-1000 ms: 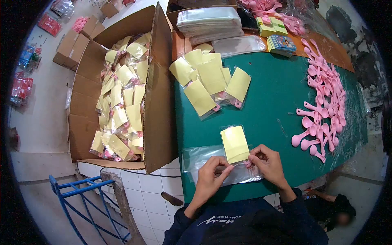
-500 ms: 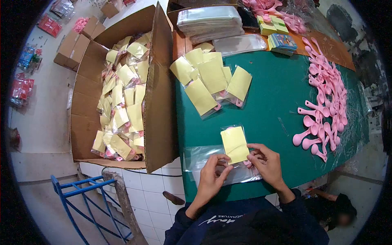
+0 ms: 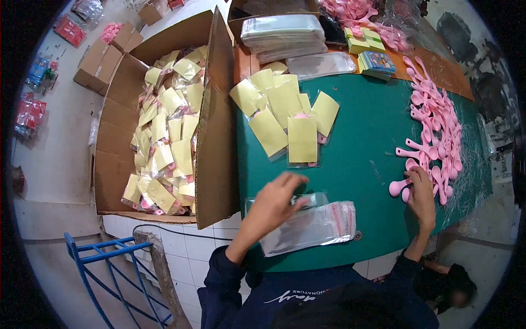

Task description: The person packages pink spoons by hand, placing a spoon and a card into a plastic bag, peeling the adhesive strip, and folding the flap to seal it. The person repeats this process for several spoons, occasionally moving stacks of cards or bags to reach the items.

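My left hand hovers over the left end of the clear plastic bags, fingers spread and holding nothing. At the right, my right hand reaches into the lower edge of the pile of pink spoons, its fingertips on a spoon; whether they grip it is hard to see. Beyond my left hand lies a bagged yellow card with pink showing at its ends, against a group of similar packets.
A tall cardboard box full of yellow-card packets stands left of the green table. Stacked clear bags, yellow cards and printed cards lie at the back. A blue metal frame is at lower left. Someone's dark sleeve shows at lower right.
The packet has left both hands and now lies beside the other packets. My right hand has moved right to the spoons; my left hand is empty above the bags.
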The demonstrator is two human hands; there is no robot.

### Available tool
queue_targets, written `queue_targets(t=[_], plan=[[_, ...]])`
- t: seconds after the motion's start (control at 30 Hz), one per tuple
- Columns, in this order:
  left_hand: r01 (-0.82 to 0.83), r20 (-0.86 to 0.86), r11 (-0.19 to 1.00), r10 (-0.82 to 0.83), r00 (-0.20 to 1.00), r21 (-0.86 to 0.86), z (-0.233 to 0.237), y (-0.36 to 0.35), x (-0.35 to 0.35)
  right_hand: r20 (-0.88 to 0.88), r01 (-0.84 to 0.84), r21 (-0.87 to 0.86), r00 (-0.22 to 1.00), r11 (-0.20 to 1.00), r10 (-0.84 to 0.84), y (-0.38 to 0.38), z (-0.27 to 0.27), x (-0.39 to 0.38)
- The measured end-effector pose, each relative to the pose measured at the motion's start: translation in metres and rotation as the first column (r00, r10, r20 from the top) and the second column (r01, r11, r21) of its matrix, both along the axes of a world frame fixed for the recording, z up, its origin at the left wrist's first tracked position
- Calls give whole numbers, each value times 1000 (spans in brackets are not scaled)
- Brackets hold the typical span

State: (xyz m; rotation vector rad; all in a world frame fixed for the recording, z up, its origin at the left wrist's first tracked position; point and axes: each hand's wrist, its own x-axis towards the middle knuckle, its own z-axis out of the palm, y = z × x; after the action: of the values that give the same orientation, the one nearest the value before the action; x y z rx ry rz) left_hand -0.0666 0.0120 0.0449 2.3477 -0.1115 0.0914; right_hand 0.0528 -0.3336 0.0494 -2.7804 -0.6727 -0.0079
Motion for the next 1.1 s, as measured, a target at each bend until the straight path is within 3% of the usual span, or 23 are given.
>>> queue_targets(t=[0.07,0.1,0.2,0.3,0.4,0.5,0.6,0.63,0.73,0.9,1.0,1.1], plan=[[93,-91,989,-83,992,118,-9,-12,-9,36,-34,-5,999,999,34,-6,-3,-1],[44,13,987,-46,999,152,-14,-16,-10,51,-49,-8,998,999,49,-7,-4,-3],[102,-219,994,-109,970,-41,-17,-16,-8,28,-44,22,999,999,43,-8,-12,0],[99,-128,995,-101,987,-25,-24,-17,-8,-51,29,26,998,999,-28,-3,-10,2],[80,22,997,-80,997,20,-19,-20,-7,-82,-29,19,996,999,30,-3,-9,7],[71,-90,975,-92,992,-212,-11,-22,-11,-57,-104,9,993,995,104,2,-8,5],[40,-265,964,-112,958,-263,-3,-21,-14,-28,-133,47,990,990,135,18,-4,-2],[38,-287,947,-135,948,-318,0,-21,-14,70,-172,29,983,985,169,29,2,-6],[-3,-344,857,-204,916,-515,3,-19,-18,-402,98,500,906,860,130,47,13,-19],[-122,-305,607,-207,930,-785,-12,-23,-20,-398,-126,510,842,851,364,77,26,-34],[-165,-327,673,-121,937,-721,-6,-25,-20,-241,-333,557,812,761,532,80,18,-28],[-203,-344,671,-82,936,-713,-10,-25,-23,-456,-22,592,815,806,357,83,25,-36]])
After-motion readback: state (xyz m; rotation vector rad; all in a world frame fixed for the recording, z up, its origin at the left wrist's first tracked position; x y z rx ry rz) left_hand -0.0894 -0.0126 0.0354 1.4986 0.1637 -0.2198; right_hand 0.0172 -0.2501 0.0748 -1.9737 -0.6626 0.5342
